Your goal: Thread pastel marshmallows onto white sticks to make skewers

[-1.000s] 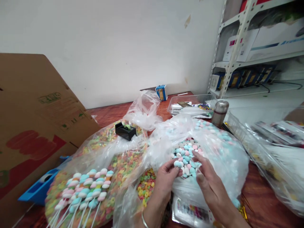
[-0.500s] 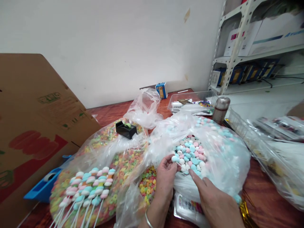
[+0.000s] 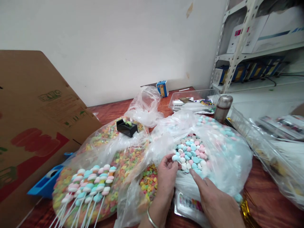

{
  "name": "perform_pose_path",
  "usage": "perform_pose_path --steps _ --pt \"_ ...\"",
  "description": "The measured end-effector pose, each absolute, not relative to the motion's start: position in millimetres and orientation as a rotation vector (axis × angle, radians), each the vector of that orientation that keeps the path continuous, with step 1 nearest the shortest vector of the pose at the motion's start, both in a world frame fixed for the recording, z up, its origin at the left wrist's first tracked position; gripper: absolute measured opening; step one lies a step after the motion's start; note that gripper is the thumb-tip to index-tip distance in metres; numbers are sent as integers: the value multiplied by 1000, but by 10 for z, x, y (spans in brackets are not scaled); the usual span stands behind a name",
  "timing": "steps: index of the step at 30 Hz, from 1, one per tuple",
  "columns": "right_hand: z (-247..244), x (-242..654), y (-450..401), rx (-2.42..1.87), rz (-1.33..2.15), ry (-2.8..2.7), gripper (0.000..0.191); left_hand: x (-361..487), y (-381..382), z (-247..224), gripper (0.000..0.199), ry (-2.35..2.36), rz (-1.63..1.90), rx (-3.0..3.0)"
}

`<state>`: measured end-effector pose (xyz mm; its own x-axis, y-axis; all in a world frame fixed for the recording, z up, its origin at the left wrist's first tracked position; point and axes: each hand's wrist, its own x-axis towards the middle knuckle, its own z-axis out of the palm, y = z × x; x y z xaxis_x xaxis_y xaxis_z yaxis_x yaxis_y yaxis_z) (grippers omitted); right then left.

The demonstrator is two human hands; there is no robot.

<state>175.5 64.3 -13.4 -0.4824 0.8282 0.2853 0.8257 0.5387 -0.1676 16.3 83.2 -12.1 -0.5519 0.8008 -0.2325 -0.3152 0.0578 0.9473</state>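
My left hand is closed at the left edge of the open bag of pastel candies, its fingers pinching a thin white stick with a pale blue candy at its tip. My right hand lies at the bag's front edge, index finger stretched toward the candies; its other fingers are partly hidden. Finished-looking sticks of stacked pastel candies rest on a clear bag of colourful ring cereal to the left.
A black tape dispenser sits on the cereal bag. Around stand a cardboard box, a blue holder, a steel flask, clear trays and gold ties. White shelving is at right.
The view has shifted slightly. Both hands keep almost the same place and pose, with the stick and blue candy still in my left hand.
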Motion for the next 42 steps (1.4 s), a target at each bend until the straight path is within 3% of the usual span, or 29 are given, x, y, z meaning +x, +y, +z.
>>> perform_pose_path --steps 17,31,35,38,42 --pt "-222 1666 620 -1355 0 -2591 71 240 795 -257 20 1584 1610 754" --pt "-329 1430 553 -1159 128 -2581 41 307 487 -360 22 1764 1592 842" --pt "-312 1227 577 -1251 134 -2527 15 178 191 -371 32 1899 1407 1024" --pt "-283 1178 598 -1284 141 -2519 15 -140 -70 -310 44 2101 1199 1293" --pt "-278 1249 568 -1223 225 -2574 17 -654 -287 -256 36 2328 713 1704"
